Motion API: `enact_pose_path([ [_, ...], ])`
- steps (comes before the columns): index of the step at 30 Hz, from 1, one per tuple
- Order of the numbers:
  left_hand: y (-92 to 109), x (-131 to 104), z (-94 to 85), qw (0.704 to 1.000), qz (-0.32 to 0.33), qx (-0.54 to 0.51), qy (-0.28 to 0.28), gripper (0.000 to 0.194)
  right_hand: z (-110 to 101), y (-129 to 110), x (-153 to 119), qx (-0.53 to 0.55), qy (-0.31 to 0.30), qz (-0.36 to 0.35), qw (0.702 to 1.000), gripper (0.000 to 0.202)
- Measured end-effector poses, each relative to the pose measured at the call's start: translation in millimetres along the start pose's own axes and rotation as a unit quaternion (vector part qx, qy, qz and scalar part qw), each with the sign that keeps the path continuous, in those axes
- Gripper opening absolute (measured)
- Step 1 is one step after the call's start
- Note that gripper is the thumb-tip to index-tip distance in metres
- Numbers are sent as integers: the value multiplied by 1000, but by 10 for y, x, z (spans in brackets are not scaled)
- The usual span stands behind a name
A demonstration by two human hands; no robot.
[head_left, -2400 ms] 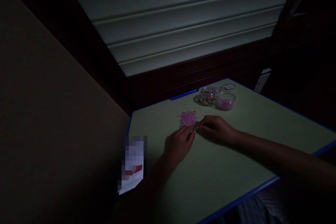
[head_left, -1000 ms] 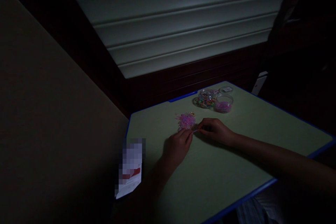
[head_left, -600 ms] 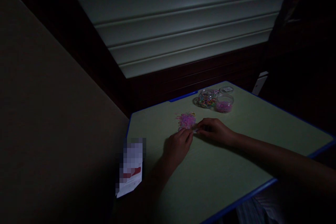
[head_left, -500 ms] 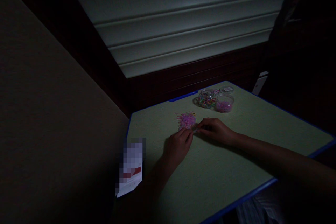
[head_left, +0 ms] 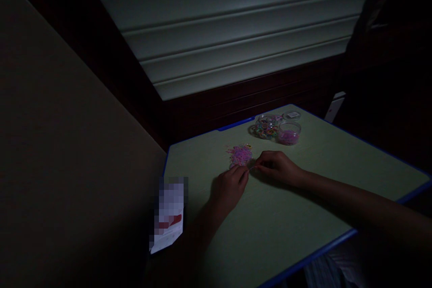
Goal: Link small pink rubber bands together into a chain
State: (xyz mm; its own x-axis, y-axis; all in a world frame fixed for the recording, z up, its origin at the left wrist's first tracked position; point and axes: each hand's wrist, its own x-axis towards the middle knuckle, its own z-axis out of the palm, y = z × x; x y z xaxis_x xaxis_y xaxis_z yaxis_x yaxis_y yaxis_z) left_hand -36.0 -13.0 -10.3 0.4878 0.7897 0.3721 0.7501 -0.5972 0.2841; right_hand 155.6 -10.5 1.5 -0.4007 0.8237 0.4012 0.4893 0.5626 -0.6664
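My left hand (head_left: 232,184) is closed in a pinch at the near edge of a pile of small pink and purple elastic bands (head_left: 240,155). To its right, my right hand (head_left: 277,167) is also pinching, with its fingertips a short way from the left ones. A thin elastic band (head_left: 252,168) spans the gap between both sets of fingertips, low over the table. Its ends are hidden in my fingers, and the dim light blurs its detail.
On the pale table (head_left: 297,234) with blue edging, a clear jar of multicoloured bands (head_left: 266,129) stands behind my right hand. Beside it are a clear tub of pink bands (head_left: 289,136) and a clear lid (head_left: 291,115). A lit phone (head_left: 168,220) is at the left edge.
The thin band between my fingertips now shows as a straighter, finer line. My right fingertips have shifted very slightly to the right; my left hand has barely moved.
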Motion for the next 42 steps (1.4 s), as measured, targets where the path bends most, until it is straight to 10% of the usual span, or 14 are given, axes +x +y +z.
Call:
enact_pose_path([
  [10,-8,5,-2,1000,-16,4,-3,17,-265,98,38,-127,49,-3,991,17],
  [19,-24,8,24,1000,-21,5,-3,18,-807,286,17,-454,196,80,865,22],
  [27,-47,6,29,1000,-18,7,-5,17,-876,398,-7,-488,199,124,840,25],
  [35,-44,-4,35,1000,-21,-3,2,17,-741,319,43,-387,218,61,894,25],
  [42,-33,-3,22,1000,-21,-2,-6,17,-134,139,74,-203,70,-21,976,21],
])
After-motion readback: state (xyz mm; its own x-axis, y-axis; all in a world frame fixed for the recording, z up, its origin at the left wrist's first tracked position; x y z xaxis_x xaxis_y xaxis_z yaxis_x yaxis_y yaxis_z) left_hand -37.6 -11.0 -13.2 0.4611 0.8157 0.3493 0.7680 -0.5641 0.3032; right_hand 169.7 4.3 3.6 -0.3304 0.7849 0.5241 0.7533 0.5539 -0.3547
